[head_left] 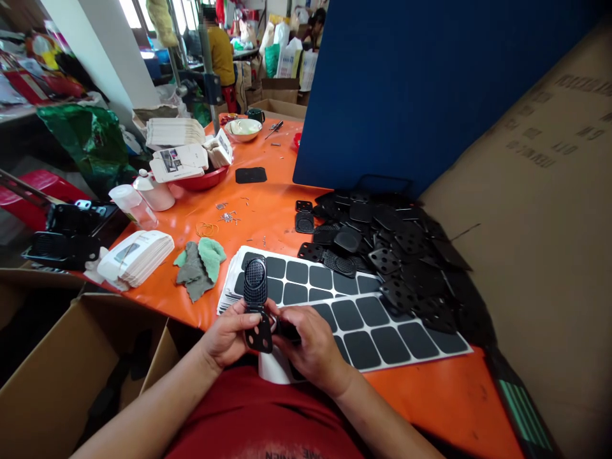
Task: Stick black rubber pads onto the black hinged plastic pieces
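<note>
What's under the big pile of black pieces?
Parts of the sheets of dark squares go under the near side of the pile of black pieces. Orange table shows beside it. Anything deeper underneath is covered, so I can't tell.

Orange table; heaped black parts, dark-patched sheets, rags

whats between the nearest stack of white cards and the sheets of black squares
Crumpled grey and green cloth lies there on the orange tabletop, as the head view shows.
</note>
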Action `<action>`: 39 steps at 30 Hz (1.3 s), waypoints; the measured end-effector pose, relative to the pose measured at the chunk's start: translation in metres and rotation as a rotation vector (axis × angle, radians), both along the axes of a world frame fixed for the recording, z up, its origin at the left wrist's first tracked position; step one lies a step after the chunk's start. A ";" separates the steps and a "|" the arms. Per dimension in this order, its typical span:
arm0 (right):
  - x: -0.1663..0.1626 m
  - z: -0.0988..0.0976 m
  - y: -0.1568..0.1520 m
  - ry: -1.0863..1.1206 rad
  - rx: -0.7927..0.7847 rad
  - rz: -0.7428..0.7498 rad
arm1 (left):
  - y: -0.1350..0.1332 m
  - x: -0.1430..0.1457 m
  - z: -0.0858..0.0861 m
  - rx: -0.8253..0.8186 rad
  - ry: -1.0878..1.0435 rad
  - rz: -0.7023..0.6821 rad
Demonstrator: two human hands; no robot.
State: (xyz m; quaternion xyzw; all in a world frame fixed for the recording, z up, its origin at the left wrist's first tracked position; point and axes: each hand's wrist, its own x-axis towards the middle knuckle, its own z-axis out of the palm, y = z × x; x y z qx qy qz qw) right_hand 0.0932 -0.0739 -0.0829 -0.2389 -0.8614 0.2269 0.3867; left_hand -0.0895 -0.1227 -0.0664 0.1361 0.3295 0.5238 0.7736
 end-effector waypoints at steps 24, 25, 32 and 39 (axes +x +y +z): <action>0.009 -0.001 0.008 0.041 -0.313 0.209 | -0.003 0.013 -0.016 -0.016 -0.161 0.026; 0.009 -0.001 0.007 0.054 -0.302 0.204 | -0.004 0.014 -0.016 -0.016 -0.157 0.021; 0.015 -0.008 0.000 0.146 -0.249 0.109 | -0.006 0.013 -0.015 -0.071 -0.124 0.112; 0.017 -0.003 0.002 0.125 -0.419 0.085 | -0.005 0.012 -0.014 -0.089 -0.180 0.107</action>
